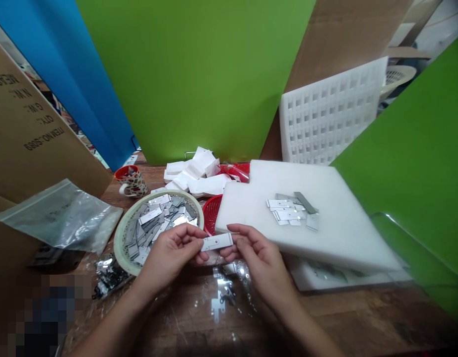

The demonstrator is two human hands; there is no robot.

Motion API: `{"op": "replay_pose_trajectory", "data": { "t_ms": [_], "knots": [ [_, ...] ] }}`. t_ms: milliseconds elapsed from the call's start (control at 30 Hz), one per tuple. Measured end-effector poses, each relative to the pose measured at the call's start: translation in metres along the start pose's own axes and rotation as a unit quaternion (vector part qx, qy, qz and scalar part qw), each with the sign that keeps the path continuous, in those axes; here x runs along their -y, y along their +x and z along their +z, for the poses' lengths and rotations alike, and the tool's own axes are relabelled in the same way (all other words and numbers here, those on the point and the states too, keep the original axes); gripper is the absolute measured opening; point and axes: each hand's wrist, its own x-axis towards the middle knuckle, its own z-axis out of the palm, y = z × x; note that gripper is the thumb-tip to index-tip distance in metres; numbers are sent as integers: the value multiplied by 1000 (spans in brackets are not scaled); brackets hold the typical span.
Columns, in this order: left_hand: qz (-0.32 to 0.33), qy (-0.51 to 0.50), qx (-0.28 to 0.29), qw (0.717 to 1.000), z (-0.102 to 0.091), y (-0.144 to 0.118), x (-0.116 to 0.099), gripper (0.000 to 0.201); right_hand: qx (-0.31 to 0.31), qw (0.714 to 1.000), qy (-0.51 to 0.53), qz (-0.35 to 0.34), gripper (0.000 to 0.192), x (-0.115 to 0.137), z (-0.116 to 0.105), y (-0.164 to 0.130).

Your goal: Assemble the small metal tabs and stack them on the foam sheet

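A flat silver metal plate (pixel 218 241) with a small hole is held up above the table's near part. My left hand (pixel 182 245) pinches its left end between thumb and fingers. At the plate's right end, my right hand (pixel 253 250) has its fingers curled around the edge. Left of the plate stands a pale round basket (pixel 120 248) heaped with similar metal plates (pixel 150 215). To the right, a small pile of such plates (pixel 288 210) lies on a thick white foam block (pixel 344 218).
A patterned mug (pixel 134 184), white paper pieces (pixel 199 171) and a red basket (pixel 213 213) stand behind. A clear plastic bag (pixel 65 215) lies left, near dark metal parts (pixel 107 272). Small shiny pieces (pixel 223 292) lie on the table (pixel 176 317). Green panels (pixel 199 79) rise behind and right.
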Motion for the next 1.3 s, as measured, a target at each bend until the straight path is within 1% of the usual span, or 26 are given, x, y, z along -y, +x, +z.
{"op": "replay_pose_trajectory", "data": {
  "t_ms": [133, 200, 233, 267, 300, 333, 367, 400, 433, 467, 533, 600, 667, 733, 833, 933, 1033, 1133, 1233, 1300],
  "knots": [
    [-5, 5, 3, 1000, 2, 0, 0, 16, 1, 1000, -1, 5, 29, 0, 4, 0],
    [-5, 15, 12, 1000, 2, -1, -1, 17, 0, 1000, -24, -17, 29, 2, 2, 0],
    [-3, 23, 17, 1000, 1, -1, -2, 18, -9, 997, -58, -44, 27, 4, -3, 1],
    [0, 33, 17, 999, -1, -1, -3, 21, -30, 990, -110, -84, 25, 8, -9, 1],
    [5, 46, 10, 999, -4, -1, -4, 23, -63, 973, -177, -135, 24, 12, -19, 3],
    [11, 62, -4, 998, -9, -1, -4, 26, -108, 942, -255, -192, 22, 17, -31, 5],
    [20, 84, -27, 996, -15, 0, -5, 29, -163, 895, -330, -253, 22, 23, -46, 7],
    [35, 114, -54, 991, -23, 1, -5, 30, -216, 845, -392, -294, 22, 28, -61, 10],
    [53, 156, -80, 983, -31, 2, -5, 30, -263, 795, -440, -324, 21, 32, -78, 13],
    [72, 207, -103, 970, -40, 3, -5, 28, -298, 750, -482, -341, 21, 36, -94, 16],
    [107, 321, -128, 932, -57, 6, -2, 24, -337, 674, -550, -361, 21, 37, -120, 22],
    [130, 419, -117, 891, -69, 10, 1, 22, -308, 645, -605, -352, 22, 34, -136, 27],
    [143, 480, -82, 861, -73, 14, 4, 21, -277, 637, -630, -348, 24, 29, -141, 28],
    [144, 519, -42, 841, -70, 19, 7, 20, -266, 640, -631, -348, 25, 25, -139, 28],
    [136, 565, -7, 814, -56, 28, 7, 20, -266, 652, -614, -356, 26, 25, -129, 26],
    [132, 596, 11, 792, -42, 39, 6, 19, -264, 661, -595, -373, 25, 26, -121, 25],
    [130, 600, 29, 789, -34, 50, 8, 15, -251, 681, -575, -378, 22, 24, -116, 25],
    [123, 597, 43, 792, -33, 54, 7, 12, -231, 704, -560, -370, 20, 23, -113, 22],
    [113, 592, 51, 796, -42, 50, 0, 12, -224, 719, -545, -368, 19, 24, -110, 17],
    [104, 590, 70, 797, -52, 45, -6, 9, -226, 726, -533, -371, 19, 26, -108, 14]
  ]
}}
